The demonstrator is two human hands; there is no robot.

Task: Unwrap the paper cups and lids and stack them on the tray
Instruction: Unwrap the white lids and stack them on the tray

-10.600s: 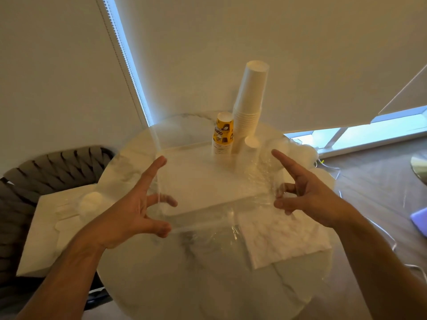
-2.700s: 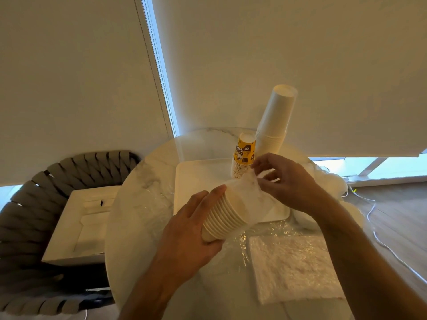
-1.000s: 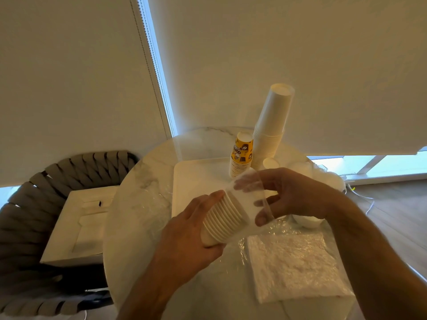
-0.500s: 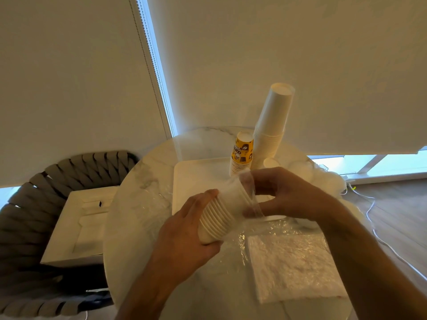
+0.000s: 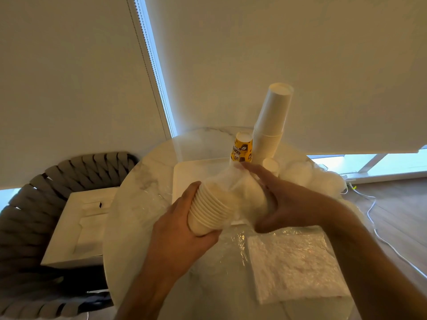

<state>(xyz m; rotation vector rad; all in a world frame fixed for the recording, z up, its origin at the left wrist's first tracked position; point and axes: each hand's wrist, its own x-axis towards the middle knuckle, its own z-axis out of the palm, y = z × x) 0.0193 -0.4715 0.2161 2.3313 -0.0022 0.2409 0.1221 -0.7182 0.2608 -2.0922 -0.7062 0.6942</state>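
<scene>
Above the round marble table (image 5: 129, 227), we are gripping a nested stack of paper cups (image 5: 211, 210) in our left hand (image 5: 182, 236), fingers curled round its base, the stack tilting toward the white tray (image 5: 196, 172). Our right hand (image 5: 284, 204) is wrapping round the clear plastic wrap (image 5: 235, 181) bunched over the stack's mouth. Behind, a tall white cup stack (image 5: 272, 121) and a yellow printed cup stack (image 5: 241, 147) are standing upright at the tray's far edge.
</scene>
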